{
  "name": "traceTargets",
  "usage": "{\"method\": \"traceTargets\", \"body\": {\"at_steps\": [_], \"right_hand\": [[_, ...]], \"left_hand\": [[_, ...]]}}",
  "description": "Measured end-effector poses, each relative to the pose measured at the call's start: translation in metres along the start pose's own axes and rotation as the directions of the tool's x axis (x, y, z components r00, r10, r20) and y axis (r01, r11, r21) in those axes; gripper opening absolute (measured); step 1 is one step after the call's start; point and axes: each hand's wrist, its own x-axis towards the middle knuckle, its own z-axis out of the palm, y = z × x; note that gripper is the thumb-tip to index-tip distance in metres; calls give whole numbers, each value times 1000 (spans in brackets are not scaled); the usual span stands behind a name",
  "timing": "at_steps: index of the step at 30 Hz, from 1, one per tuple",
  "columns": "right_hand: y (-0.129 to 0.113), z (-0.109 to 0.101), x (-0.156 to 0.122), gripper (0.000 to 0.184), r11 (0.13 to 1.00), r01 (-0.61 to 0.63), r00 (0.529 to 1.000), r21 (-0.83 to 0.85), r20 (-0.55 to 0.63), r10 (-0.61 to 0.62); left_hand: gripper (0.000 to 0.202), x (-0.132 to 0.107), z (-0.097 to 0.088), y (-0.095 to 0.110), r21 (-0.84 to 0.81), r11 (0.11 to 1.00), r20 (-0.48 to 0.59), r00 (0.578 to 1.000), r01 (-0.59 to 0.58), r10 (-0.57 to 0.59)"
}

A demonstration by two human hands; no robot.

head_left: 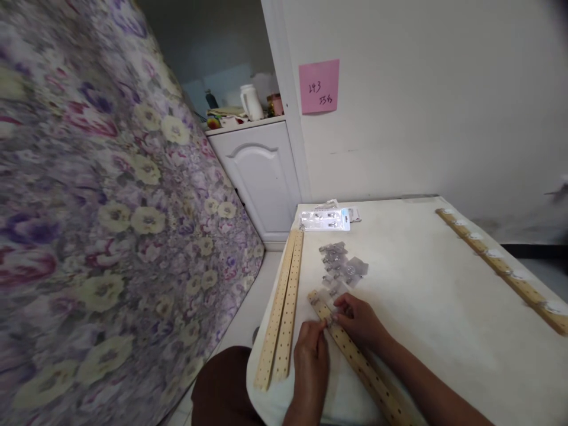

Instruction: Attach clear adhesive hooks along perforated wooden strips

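A pale wooden strip with rows of holes [350, 350] runs from the front of the table away from me. My left hand [311, 354] is closed at its left edge, thumb and forefinger meeting at a small clear hook [329, 321] on the strip. From the other side my right hand [358, 319] pinches at the same spot, its fingers partly covering the piece. Another clear piece [314, 299] appears near the strip's far end. Just beyond my hands lies a loose pile of clear plastic hooks with metal parts [339, 264].
Two more holed wooden strips [290, 307] lie side by side at the left. A blister pack of hooks [322, 220] rests at the back of the white table [412, 266]. Along the right edge is a strip bearing several white pieces [503, 269]. A floral curtain [110, 207] hangs left.
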Motion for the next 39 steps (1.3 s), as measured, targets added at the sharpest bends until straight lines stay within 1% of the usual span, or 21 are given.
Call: {"method": "traceTargets", "body": {"at_steps": [4,7,9,12,14,17,21,26,29,31,34,39], "right_hand": [[-2,0,-5,21,999,44,999,14,-20,-44],[-3,-3,-7,21,999,48,997,25,-62,-47],[-2,-8,-7,20,998,64,991,-20,-119,-66],[5,-18,-4,17,985,82,967,-152,-226,-115],[8,-23,0,16,976,77,955,-205,-266,-131],[9,-23,7,15,967,100,959,-236,-237,-157],[4,-14,16,18,938,164,963,-304,-158,-220],[4,-6,24,27,868,120,971,-482,-126,-204],[4,-4,25,29,832,133,974,-538,-86,-211],[3,-4,27,27,841,159,972,-518,-69,-226],[2,-4,32,24,879,175,970,-444,-73,-230],[3,-6,38,21,914,182,969,-362,-90,-228]], "left_hand": [[27,0,-1,1,-26,1000,-27,1000,-8,7],[26,0,-3,3,-30,999,-42,999,-18,17],[25,0,-3,3,1,1000,-57,998,-3,4],[23,0,-4,2,50,999,-68,998,20,-17],[22,0,-4,1,58,998,-59,998,19,-16],[23,1,-4,1,48,999,-56,998,7,-4],[22,2,-3,1,47,999,-39,999,1,1],[22,3,-2,-3,36,999,-26,1000,9,-8],[21,3,-3,-2,26,1000,-23,1000,16,-15],[21,2,-3,0,15,1000,-12,1000,22,-22],[22,2,-4,2,1,1000,-6,1000,31,-31],[21,2,-2,-2,6,999,-19,999,33,-33]]}}
